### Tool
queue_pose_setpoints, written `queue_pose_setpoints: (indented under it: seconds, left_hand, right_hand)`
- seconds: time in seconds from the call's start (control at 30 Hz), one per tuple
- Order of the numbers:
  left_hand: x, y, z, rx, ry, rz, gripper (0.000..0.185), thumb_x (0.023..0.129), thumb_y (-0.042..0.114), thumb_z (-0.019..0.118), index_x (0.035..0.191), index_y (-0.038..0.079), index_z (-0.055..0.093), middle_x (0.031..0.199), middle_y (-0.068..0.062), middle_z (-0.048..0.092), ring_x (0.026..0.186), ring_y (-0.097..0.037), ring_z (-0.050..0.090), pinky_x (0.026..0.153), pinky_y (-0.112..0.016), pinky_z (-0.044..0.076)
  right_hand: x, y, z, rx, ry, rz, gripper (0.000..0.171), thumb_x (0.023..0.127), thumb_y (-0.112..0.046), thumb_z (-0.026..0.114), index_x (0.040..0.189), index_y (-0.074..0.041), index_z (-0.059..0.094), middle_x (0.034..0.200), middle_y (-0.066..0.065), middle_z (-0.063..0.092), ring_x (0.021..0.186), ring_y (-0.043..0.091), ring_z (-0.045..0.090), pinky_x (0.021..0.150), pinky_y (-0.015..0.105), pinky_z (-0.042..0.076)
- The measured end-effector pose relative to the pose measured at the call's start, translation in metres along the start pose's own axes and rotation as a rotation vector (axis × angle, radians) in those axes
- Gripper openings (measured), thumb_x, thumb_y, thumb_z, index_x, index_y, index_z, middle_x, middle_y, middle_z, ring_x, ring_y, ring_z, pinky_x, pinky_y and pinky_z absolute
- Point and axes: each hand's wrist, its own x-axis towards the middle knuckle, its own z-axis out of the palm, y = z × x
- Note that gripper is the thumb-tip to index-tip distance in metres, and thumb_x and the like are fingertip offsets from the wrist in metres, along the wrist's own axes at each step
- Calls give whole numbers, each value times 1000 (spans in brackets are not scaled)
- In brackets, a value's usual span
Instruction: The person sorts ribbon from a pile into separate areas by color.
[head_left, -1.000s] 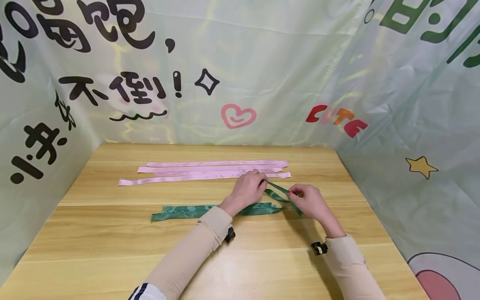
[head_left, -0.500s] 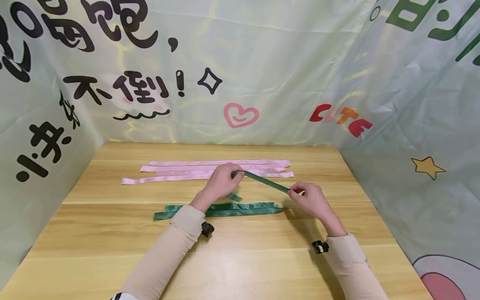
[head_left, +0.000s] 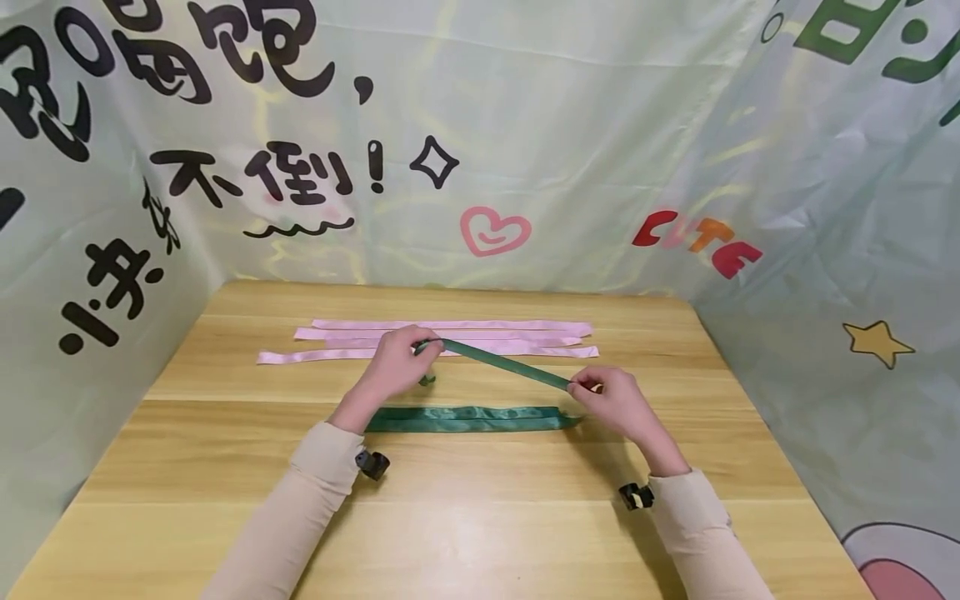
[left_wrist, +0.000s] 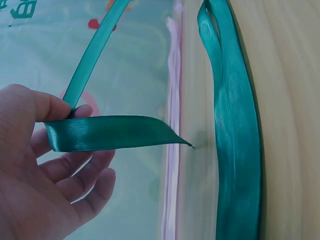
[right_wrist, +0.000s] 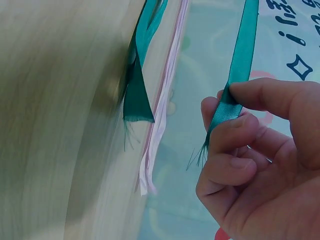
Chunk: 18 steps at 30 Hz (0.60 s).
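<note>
A green satin ribbon is stretched between both hands above the table, sloping down to the right. My left hand pinches it between thumb and fingers; in the left wrist view a loose tail of the ribbon hangs past the grip to a pointed end. My right hand pinches the other end, whose frayed threads poke out below the fingers in the right wrist view. Below the hands, more green ribbons lie side by side on the table, their left part hidden behind the left wrist.
Several pink ribbons lie in rows toward the back of the wooden table. Printed cloth hangs behind the table and at both sides.
My left hand has moved left along the ribbon, drawing the slack loop into a straight length. The right hand keeps its pinch in nearly the same place. The head view has shifted slightly left.
</note>
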Motion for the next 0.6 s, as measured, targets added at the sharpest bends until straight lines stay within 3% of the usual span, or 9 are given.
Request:
queue_pose_setpoints:
  seconds: [0.1, 0.37, 0.6]
  left_hand:
    - [-8, -5, -9, 11, 15, -2, 22, 106, 22, 60, 112, 13, 80, 109, -7, 75, 61, -18, 44, 66, -36, 40]
    - [-26, -16, -32, 26, 19, -35, 23, 106, 25, 61, 114, 14, 80, 116, -6, 76, 97, -22, 67, 92, -50, 54]
    - [-37, -24, -49, 49, 36, -53, 25, 107, 27, 60, 119, 13, 78, 117, -8, 77, 109, -28, 70, 93, -51, 55]
  right_hand:
    - [0, -2, 1, 9, -10, -5, 15, 103, -18, 67, 103, -7, 77, 97, 7, 75, 80, 15, 61, 68, 30, 50]
    - [1, -3, 0, 19, -32, 12, 18, 104, -20, 66, 105, -6, 76, 97, 7, 74, 78, 17, 59, 66, 31, 48]
    - [2, -2, 2, 20, -21, 19, 15, 103, -20, 66, 103, -9, 77, 98, 6, 74, 78, 16, 59, 69, 32, 49]
